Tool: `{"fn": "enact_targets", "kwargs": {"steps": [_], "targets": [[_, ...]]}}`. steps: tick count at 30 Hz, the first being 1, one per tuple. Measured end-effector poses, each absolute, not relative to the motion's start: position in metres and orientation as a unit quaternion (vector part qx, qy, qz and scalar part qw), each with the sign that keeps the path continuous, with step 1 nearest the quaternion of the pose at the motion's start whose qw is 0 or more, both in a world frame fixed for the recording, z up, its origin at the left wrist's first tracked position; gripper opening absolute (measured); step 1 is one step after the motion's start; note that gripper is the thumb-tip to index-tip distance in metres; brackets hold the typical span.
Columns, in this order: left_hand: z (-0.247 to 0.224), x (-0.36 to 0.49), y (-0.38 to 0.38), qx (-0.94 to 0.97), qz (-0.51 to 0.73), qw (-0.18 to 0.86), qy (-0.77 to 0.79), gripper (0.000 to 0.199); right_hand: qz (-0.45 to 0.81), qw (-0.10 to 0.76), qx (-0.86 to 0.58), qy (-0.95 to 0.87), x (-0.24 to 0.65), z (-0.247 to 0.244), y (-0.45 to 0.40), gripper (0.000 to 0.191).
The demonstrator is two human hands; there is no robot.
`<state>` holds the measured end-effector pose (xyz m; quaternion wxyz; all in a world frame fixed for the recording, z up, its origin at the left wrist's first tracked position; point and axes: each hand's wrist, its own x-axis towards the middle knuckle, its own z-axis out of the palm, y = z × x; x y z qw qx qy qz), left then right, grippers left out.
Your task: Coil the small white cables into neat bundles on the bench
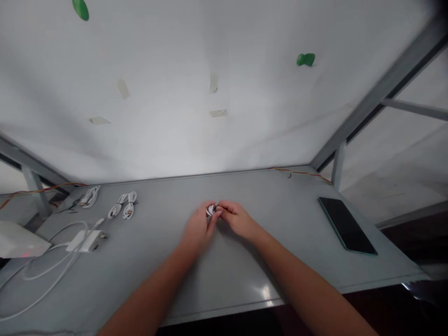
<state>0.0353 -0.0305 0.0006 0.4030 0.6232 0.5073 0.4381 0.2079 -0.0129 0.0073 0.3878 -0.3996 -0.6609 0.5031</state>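
Observation:
My left hand and my right hand meet over the middle of a grey table. Between their fingertips they pinch a small coiled white cable, which is mostly hidden by the fingers. Both hands rest low, close to the table top.
Three bundled white cables lie at the back left. A white charger with a loose white cord sits nearer the left edge, beside a white box. A dark phone lies flat at the right. A white wall stands behind.

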Motion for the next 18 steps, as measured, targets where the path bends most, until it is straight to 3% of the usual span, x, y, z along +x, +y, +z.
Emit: {"fn": "enact_targets", "kwargs": {"steps": [2,4,9,11,15,18], "targets": [[-0.002,0.036,-0.027,0.588,0.451,0.41,0.531,0.031,0.416,0.369,-0.416,-0.72,0.208,0.007,-0.017,0.037],[-0.004,0.037,-0.02,0.547,0.461,0.44,0.543,0.037,0.358,0.344,-0.433,-0.752,0.209,0.009,-0.019,0.03],[-0.004,0.034,-0.007,0.397,0.489,0.556,0.541,0.053,0.34,0.291,-0.434,-0.782,0.214,0.015,-0.022,0.024],[-0.003,0.033,-0.004,0.417,0.49,0.516,0.566,0.044,0.34,0.274,-0.42,-0.796,0.212,0.018,-0.026,0.023],[-0.007,0.024,0.004,0.489,0.498,0.337,0.633,0.027,0.337,0.247,-0.377,-0.827,0.207,0.028,-0.04,0.024],[-0.014,0.015,0.014,0.476,0.484,0.318,0.662,0.027,0.336,0.235,-0.386,-0.826,0.224,0.037,-0.039,0.025]]}}
